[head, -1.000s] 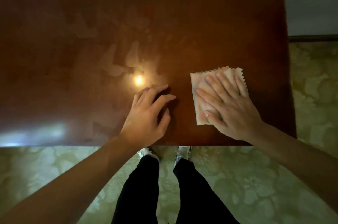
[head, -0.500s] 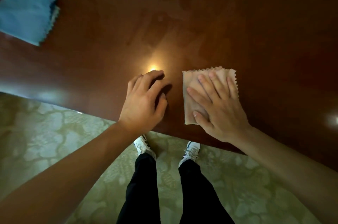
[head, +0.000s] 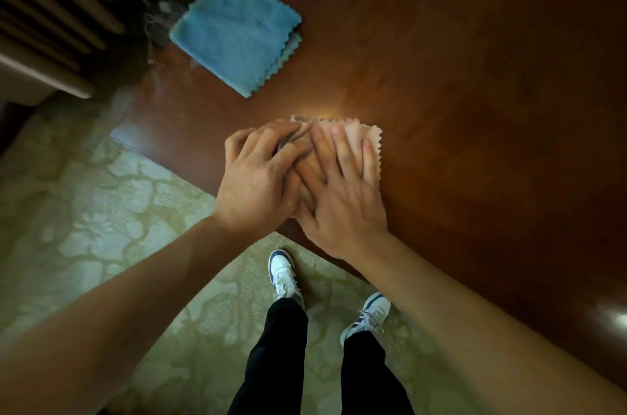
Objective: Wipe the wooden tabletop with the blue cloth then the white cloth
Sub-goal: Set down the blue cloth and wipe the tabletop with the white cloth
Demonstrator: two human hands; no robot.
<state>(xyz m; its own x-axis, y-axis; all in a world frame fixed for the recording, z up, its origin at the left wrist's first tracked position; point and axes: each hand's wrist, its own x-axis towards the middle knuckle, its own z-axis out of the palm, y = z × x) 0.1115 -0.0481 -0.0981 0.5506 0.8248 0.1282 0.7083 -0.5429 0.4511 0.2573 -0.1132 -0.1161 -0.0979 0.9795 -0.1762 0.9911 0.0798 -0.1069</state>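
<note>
Your left hand (head: 252, 184) blurred; white cloth (head: 368, 139) mostly hidden under both hands' fingers; tabletop (head: 475, 92) cut off at right edge.

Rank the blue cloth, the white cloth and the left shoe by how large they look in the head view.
1. Blue cloth, clearly largest.
2. White cloth, though both hands hide much of it.
3. Left shoe, smallest, though it lies farther from the camera, on the floor.

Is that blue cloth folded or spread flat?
Folded. The blue cloth shows stacked zigzag edges along one side, lying untouched on the tabletop.
</note>
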